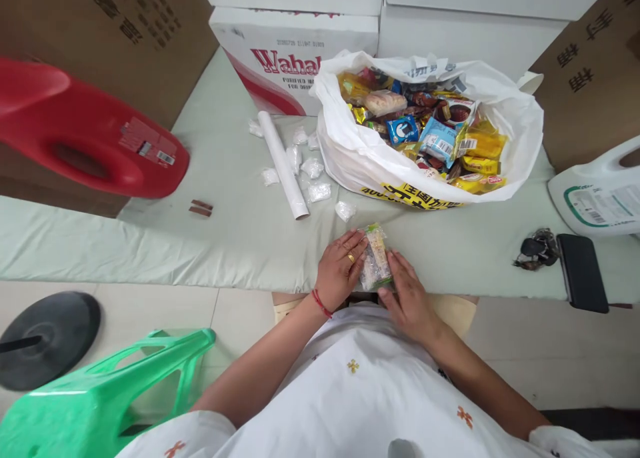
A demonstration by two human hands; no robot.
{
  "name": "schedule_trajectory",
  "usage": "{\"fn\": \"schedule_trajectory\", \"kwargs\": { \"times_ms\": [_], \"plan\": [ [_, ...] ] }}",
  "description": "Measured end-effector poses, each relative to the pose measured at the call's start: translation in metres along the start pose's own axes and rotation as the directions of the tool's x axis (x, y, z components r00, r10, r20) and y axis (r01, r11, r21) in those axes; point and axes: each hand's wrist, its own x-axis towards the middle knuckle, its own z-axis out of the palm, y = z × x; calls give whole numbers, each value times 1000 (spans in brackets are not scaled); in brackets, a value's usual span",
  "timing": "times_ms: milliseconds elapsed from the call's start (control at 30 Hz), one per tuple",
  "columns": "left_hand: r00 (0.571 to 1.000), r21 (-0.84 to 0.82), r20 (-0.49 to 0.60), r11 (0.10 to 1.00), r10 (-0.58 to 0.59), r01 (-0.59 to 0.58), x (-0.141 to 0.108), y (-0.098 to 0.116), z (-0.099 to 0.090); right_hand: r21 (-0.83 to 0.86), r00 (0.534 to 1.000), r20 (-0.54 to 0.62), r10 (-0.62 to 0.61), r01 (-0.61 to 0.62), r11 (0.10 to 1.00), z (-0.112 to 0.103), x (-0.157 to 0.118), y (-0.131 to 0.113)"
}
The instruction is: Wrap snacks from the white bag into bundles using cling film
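A clear snack packet (375,258) with green ends and pale, grainy pieces inside lies at the table's front edge, between my two hands. My left hand (343,265) rests on its left side, with the fingers stretched out over the wrapper. Along the right side, my right hand (409,295) touches the packet with straight fingers, its thumb apart near the lower end. Just beyond them stands a white plastic bag (345,151), wide at the top and full of wrapped snacks (440,138).
A white roll (283,165) lies among several small clear crumpled packets (313,168). Two brown strips (201,208) and a red jug (100,138) are on the left. Keys (537,249), a black phone (584,273) and a white jug (600,191) sit right. Boxes (295,58) line the back; a green stool (65,405) stands below.
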Motion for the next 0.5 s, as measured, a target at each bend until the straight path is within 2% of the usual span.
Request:
{"fn": "schedule_trajectory", "kwargs": {
  "times_ms": [100,200,267,333,367,433,500],
  "plan": [
    [999,2,-35,999,33,-33,0,1,1,-24,1000,1,-9,9,1000,12,0,2],
    [998,14,-33,999,46,-46,2,2,1,73,999,-4,32,-32,997,-3,9,11],
    [999,15,-21,999,49,-49,3,2,0,126,995,-58,77,-69,990,-17,19,18],
    [998,14,-18,998,56,-56,3,2,-1,107,992,-111,63,-51,993,-23,30,22],
    [998,15,-21,998,58,-58,2,2,0,79,994,-104,25,-17,997,-22,34,23],
    [998,21,-29,998,55,-54,1,2,1,29,998,-19,-54,55,998,-11,40,22],
    [999,26,-30,999,43,-42,0,3,4,-4,995,58,-75,75,997,3,43,20]
  ]
}}
